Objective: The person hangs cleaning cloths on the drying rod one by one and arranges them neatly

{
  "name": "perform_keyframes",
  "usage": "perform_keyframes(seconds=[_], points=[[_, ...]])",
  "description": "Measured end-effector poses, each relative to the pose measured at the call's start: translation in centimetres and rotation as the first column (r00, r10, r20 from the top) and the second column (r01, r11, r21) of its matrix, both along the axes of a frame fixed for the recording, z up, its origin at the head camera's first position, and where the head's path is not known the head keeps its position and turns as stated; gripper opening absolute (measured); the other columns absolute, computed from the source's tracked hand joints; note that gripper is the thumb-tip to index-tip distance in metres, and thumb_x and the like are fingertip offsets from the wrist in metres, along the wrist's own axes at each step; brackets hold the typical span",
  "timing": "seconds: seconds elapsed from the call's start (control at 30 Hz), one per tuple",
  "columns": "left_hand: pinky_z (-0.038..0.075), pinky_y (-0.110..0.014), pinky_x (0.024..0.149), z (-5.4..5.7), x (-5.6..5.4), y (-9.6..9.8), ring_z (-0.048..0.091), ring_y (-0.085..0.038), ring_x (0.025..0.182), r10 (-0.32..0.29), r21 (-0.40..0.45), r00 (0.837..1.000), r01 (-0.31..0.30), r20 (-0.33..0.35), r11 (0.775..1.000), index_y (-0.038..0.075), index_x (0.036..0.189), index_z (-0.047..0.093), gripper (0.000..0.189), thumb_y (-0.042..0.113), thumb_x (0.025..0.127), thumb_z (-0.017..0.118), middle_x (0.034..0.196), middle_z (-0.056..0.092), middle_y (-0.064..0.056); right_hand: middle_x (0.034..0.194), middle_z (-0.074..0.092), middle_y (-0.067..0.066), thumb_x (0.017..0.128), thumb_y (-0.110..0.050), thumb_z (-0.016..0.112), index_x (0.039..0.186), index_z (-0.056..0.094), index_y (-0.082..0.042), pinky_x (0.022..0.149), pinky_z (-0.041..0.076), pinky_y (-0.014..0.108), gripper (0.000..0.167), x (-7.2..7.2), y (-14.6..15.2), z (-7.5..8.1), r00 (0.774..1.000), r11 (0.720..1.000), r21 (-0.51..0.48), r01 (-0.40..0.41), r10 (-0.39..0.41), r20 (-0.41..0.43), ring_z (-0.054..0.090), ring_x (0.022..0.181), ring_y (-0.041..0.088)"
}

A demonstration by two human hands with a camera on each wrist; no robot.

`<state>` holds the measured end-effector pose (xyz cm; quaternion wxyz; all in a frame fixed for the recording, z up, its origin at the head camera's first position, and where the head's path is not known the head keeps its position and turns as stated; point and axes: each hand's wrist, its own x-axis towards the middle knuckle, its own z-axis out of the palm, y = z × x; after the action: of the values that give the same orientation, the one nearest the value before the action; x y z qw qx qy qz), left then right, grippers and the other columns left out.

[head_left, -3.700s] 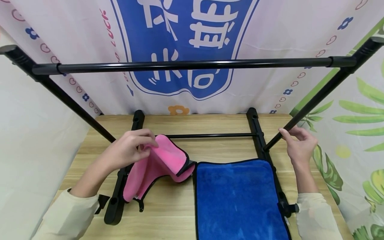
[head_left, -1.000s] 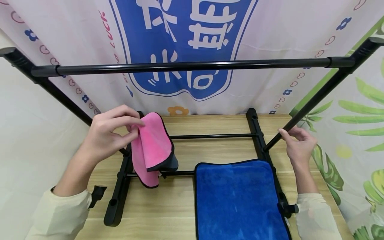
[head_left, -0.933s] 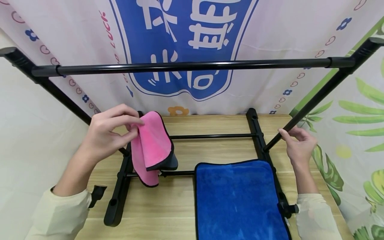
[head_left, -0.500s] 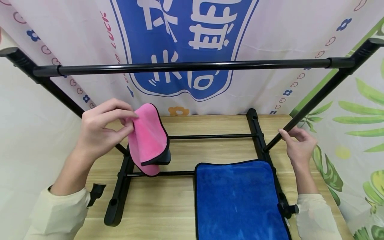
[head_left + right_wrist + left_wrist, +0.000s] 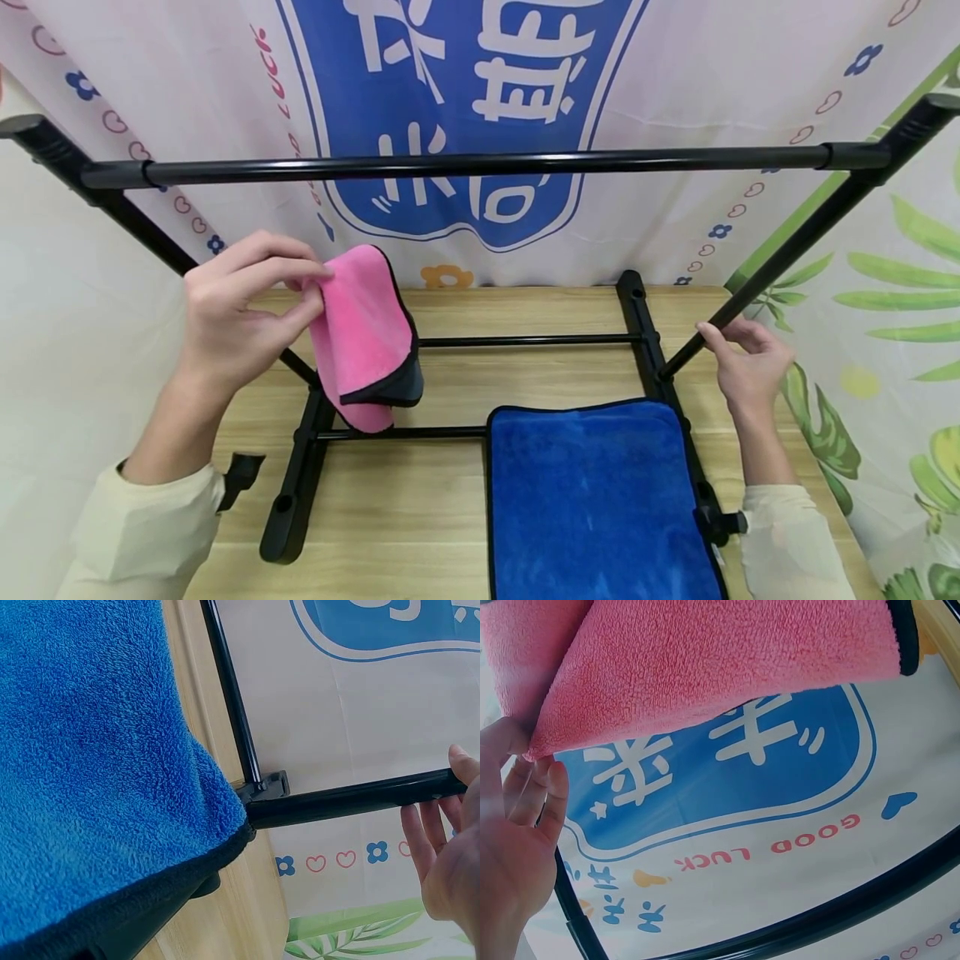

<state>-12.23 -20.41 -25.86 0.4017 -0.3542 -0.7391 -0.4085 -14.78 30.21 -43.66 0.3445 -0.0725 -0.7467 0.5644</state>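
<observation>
My left hand (image 5: 243, 304) pinches a pink cloth (image 5: 371, 321) with black edging and a grey underside; it hangs folded over the lower left of a black rack. In the left wrist view the pink cloth (image 5: 727, 660) is gathered between thumb and fingertips. My right hand (image 5: 750, 362) holds the rack's right upright (image 5: 783, 246) low down between thumb and fingers, also seen in the right wrist view, where the hand (image 5: 450, 847) is partly cut off. A blue cloth (image 5: 592, 492) with black edging lies across the right side of the rack's base, its near end out of frame.
The rack's top bar (image 5: 480, 164) spans the view between two uprights. Its left foot (image 5: 292, 500) and right foot (image 5: 637, 317) stand on a wooden table (image 5: 405, 517), joined by thin crossbars (image 5: 525, 340). A printed curtain (image 5: 675, 75) hangs behind.
My left hand has lifted the pink cloth off the table area and carried it up and to the left, where it hangs more folded. The right hand and blue cloth have stayed put.
</observation>
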Motion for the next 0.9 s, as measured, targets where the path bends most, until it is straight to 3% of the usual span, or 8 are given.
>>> perform_keyframes(seconds=[0.3, 0.53, 0.77, 0.9], points=[[0.047, -0.014, 0.076, 0.6, -0.2, 0.3, 0.055, -0.007, 0.076, 0.072, 0.040, 0.997, -0.072, 0.004, 0.997, -0.011, 0.078, 0.073, 0.008, -0.017, 0.076, 0.067, 0.079, 0.066, -0.022, 0.072, 0.070, -0.015, 0.084, 0.001, 0.083, 0.092, 0.070, 0.019, 0.061, 0.055, 0.012, 0.024, 0.0, -0.1, 0.0, 0.999, 0.999, -0.037, -0.027, 0.026, -0.019, 0.068, 0.062, 0.000], [0.046, -0.014, 0.076, 1.1, -0.6, 0.7, 0.055, -0.010, 0.073, 0.133, 0.111, 0.990, -0.129, -0.035, 0.985, -0.011, 0.078, 0.073, 0.005, -0.010, 0.080, 0.069, 0.079, 0.067, -0.026, 0.072, 0.070, -0.014, 0.083, 0.002, 0.084, 0.092, 0.070, 0.020, 0.061, 0.055, 0.012, 0.024, 0.0, -0.2, 0.0, 0.999, 0.998, -0.049, -0.029, 0.028, -0.025, 0.068, 0.062, 0.000], [0.046, -0.017, 0.073, 1.5, -0.9, 1.0, 0.055, -0.008, 0.073, 0.179, 0.171, 0.983, -0.169, -0.048, 0.971, -0.010, 0.078, 0.075, 0.006, -0.014, 0.079, 0.070, 0.079, 0.069, -0.025, 0.069, 0.066, -0.022, 0.082, -0.002, 0.086, 0.090, 0.072, 0.016, 0.061, 0.049, 0.011, 0.024, -0.1, 0.0, -0.3, 1.000, 0.999, 0.033, 0.031, -0.031, 0.002, 0.064, 0.063, -0.005], [0.046, -0.017, 0.073, 1.8, -1.0, 1.3, 0.056, -0.008, 0.074, 0.189, 0.201, 0.980, -0.175, -0.054, 0.964, -0.010, 0.077, 0.075, 0.007, -0.015, 0.079, 0.069, 0.079, 0.069, -0.023, 0.069, 0.066, -0.022, 0.082, -0.001, 0.086, 0.090, 0.072, 0.017, 0.062, 0.049, 0.012, 0.024, -0.2, 0.2, -0.5, 0.999, 0.999, 0.029, 0.033, -0.033, -0.002, 0.065, 0.063, -0.005]])
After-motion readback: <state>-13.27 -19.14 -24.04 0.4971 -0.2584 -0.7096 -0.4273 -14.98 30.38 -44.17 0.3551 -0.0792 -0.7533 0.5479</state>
